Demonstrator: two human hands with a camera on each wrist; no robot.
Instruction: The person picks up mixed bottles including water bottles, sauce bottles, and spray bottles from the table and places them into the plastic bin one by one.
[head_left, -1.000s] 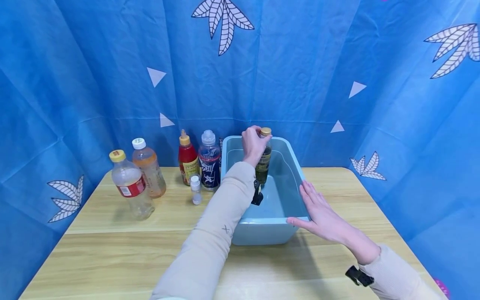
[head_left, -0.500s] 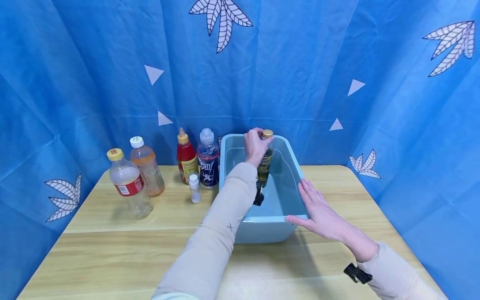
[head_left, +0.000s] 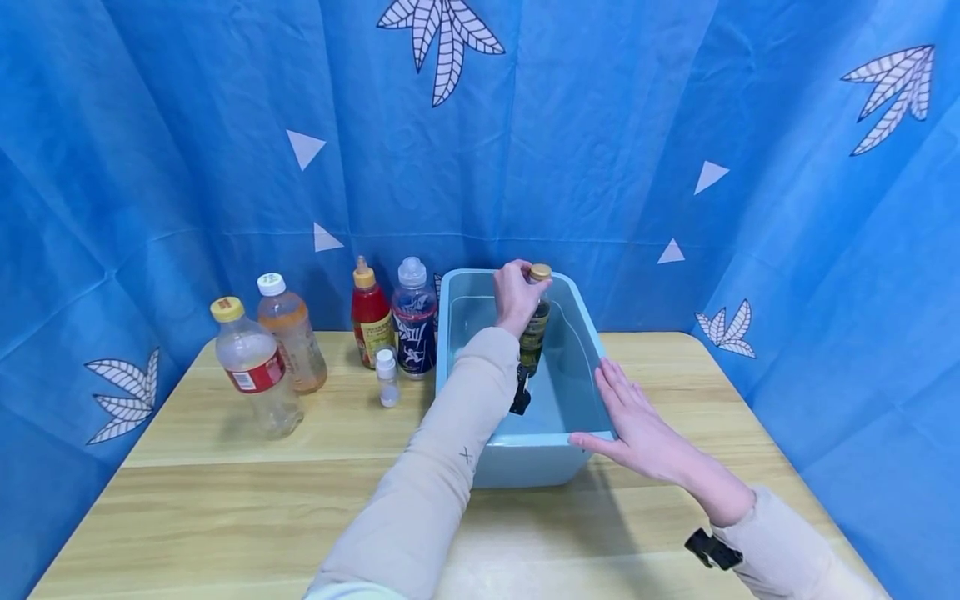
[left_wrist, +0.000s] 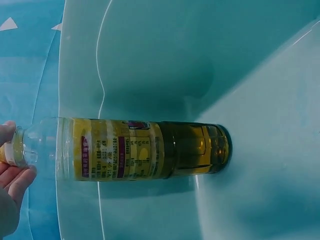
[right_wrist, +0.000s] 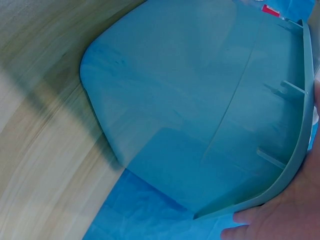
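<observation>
In the head view my left hand [head_left: 516, 298] grips the neck of a bottle of amber liquid [head_left: 535, 337], just below its gold cap [head_left: 540, 272]. The bottle is upright inside a light blue plastic tub [head_left: 517, 439], by the far wall. From the left wrist, the fingers [left_wrist: 22, 182] curl round the neck, and the yellow label and amber base of the bottle [left_wrist: 150, 150] show against the tub's inside. My right hand [head_left: 641, 425] rests on the tub's near right corner with straight fingers. In the right wrist view the same hand [right_wrist: 280, 215] lies along the rim.
Left of the tub stand a blue-labelled bottle [head_left: 415, 321], a red sauce bottle [head_left: 371, 317] and a small white-capped bottle [head_left: 387, 383]. Further left are a white-capped bottle [head_left: 296, 342] and a yellow-capped bottle [head_left: 258, 371]. A blue curtain [head_left: 600, 125] hangs behind the wooden table [head_left: 247, 517].
My left hand and the bottle have shifted a little to the right inside the tub. My right hand has kept its place on the rim.
</observation>
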